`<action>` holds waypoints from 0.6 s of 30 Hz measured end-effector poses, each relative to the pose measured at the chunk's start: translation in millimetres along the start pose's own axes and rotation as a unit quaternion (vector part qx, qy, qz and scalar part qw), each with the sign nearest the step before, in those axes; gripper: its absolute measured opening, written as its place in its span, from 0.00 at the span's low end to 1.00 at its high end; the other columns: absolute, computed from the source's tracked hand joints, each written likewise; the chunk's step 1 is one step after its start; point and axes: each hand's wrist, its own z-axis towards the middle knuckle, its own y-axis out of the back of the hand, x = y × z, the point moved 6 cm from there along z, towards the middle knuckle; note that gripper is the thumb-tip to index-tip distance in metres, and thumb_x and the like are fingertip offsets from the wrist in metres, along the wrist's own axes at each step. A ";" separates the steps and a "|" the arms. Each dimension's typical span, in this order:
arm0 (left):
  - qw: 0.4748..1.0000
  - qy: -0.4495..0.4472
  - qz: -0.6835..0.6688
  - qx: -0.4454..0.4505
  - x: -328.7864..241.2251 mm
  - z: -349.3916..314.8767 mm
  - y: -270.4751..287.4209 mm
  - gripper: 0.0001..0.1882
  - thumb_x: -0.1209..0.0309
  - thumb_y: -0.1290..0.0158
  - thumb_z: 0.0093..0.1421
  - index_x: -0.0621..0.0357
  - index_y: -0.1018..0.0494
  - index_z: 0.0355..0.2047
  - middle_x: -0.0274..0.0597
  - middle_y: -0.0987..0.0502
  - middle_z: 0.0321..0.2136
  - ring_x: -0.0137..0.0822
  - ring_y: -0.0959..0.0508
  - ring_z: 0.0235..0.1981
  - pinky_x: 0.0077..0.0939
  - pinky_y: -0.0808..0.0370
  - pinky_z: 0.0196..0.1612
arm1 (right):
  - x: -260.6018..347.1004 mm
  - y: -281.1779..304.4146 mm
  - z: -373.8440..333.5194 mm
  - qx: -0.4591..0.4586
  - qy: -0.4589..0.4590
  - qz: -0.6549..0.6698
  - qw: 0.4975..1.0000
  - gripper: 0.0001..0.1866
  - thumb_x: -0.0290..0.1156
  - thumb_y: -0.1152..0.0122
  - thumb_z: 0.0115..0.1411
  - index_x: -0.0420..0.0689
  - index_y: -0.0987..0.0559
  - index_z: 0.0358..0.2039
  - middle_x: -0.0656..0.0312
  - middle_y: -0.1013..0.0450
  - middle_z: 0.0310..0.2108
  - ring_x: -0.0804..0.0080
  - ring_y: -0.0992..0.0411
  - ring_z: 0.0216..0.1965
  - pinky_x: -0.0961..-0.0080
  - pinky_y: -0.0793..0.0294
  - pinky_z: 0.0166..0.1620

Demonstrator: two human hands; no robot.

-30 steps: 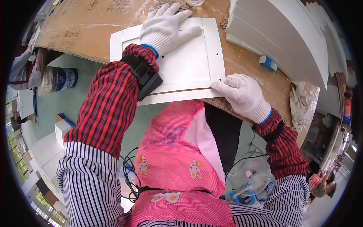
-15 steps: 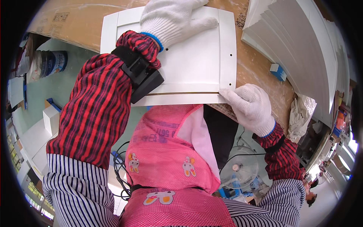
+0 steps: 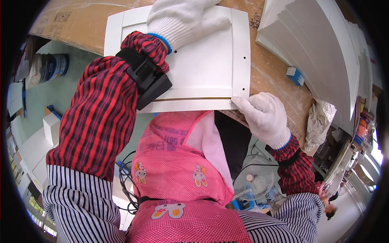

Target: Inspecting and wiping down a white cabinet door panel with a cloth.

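A white panel (image 3: 202, 69) with a raised frame and small dark holes lies on brown cardboard (image 3: 269, 75). A narrow slot (image 3: 196, 98) runs along its near side. Across the panel's far part my gloved left hand (image 3: 178, 22) is laid flat, fingers stretched to the right and thumb apart; the frame's top edge cuts it off. My right hand (image 3: 265, 119), also in a white knitted glove, has its fingers bent together at the near right corner. Its fingertips touch the panel by the slot's right end; anything pinched between them is hidden.
White panels (image 3: 308, 52) stand stacked at the right, with a small blue box (image 3: 295, 76) and a crumpled cloth (image 3: 320, 125) beside them. On the left is a bucket (image 3: 56, 65). A fan (image 3: 254, 178) and black cables (image 3: 127, 182) are below the work surface.
The whole view has shifted slightly, so everything sits a little further left. Both hands keep their places on the panel.
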 end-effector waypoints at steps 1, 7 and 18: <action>1.000 0.001 0.004 0.000 1.9 -1.3 1.1 0.37 0.39 0.47 0.61 0.54 0.24 0.60 0.53 0.32 0.66 0.51 0.36 0.69 0.45 0.42 0.71 | 0.6 0.9 3.8 -0.027 -0.005 0.006 1.000 0.27 0.19 0.35 0.44 0.48 0.18 0.48 0.62 0.24 0.28 0.59 0.25 0.27 0.64 0.27 0.29; 0.998 -0.016 0.037 -0.055 3.9 -1.2 5.7 0.36 0.40 0.47 0.61 0.54 0.23 0.58 0.52 0.31 0.65 0.49 0.35 0.68 0.45 0.41 0.70 | 7.6 3.3 2.0 -0.030 0.005 0.017 0.999 0.26 0.20 0.35 0.45 0.48 0.18 0.49 0.62 0.26 0.27 0.59 0.26 0.26 0.63 0.27 0.29; 0.999 -0.015 0.021 -0.030 0.1 2.5 6.5 0.34 0.42 0.45 0.60 0.55 0.21 0.55 0.50 0.29 0.61 0.49 0.33 0.65 0.43 0.38 0.68 | 60.4 -11.6 -24.7 0.026 0.020 0.055 0.998 0.23 0.27 0.36 0.52 0.53 0.18 0.50 0.67 0.39 0.21 0.68 0.33 0.21 0.68 0.33 0.25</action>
